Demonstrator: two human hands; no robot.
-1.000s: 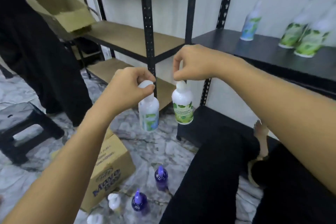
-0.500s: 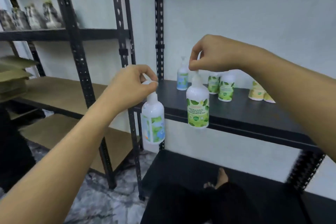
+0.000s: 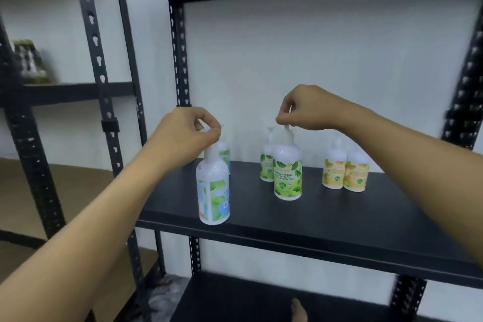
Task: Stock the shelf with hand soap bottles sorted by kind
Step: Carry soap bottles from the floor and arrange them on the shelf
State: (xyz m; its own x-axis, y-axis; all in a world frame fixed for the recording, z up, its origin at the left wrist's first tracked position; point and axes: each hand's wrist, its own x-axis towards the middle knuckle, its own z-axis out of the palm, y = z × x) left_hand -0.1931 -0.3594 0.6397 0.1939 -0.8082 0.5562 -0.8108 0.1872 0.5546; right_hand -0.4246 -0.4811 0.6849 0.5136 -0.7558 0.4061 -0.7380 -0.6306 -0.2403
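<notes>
While pinched by its pump top, blue bottle hangs from left hand, upright, base at front edge of black shelf; contact with shelf not determinable. Left fingers curled tight round pump, thumb and forefinger closed on it. Behind left hand, second blue-label bottle, mostly hidden, standing on shelf.

Right hand likewise clamped on pump of green bottle, fingertips pinching nozzle. Bottle upright, label reading "ANTIBACTERIAL HAND WASH", base at or just above shelf surface; touching or not cannot be told. Directly behind it, below right hand, another green-label bottle standing on shelf, partly covered.

To right of right hand, under right forearm, two yellow bottles side by side, touching, upright on shelf.

Hands well apart, each holding own bottle, blue at left, green at centre, yellow at right.

Left of left hand, slotted black upright; beyond it a second rack with blurred items on its shelf, kind not legible. White wall behind.
</notes>
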